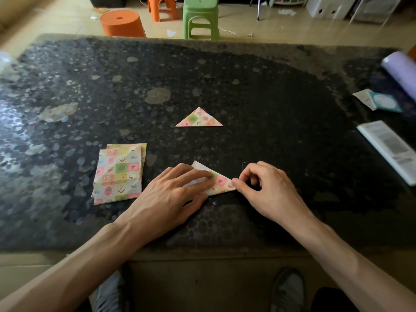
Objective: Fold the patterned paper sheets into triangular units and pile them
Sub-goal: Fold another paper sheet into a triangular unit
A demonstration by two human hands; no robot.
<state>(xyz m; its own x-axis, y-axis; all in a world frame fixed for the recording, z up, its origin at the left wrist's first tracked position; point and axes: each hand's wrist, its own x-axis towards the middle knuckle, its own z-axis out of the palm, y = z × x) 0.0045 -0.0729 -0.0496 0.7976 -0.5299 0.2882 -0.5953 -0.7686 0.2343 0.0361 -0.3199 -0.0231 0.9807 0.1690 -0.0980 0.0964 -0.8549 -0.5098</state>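
Near the table's (270, 97) front edge, the left hand (171, 194) presses flat on a half-folded sheet (221, 184) — the right hand (267, 190) pinches its corner; a finished triangle (199, 119) lies beyond.

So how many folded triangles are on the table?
2: a finished triangle lies alone mid-table; a second triangle sits nearer, under the left hand, corner pinched by the right hand. None looks hidden.

A dark speckled table (225, 75) carries a purple roll (400, 73) at its right edge, with a teal card (382, 102) and a booklet (389, 149) nearer. On the floor beyond it stand a green stool (200, 16), an orange stool (161, 7) and an orange tub (122, 23).
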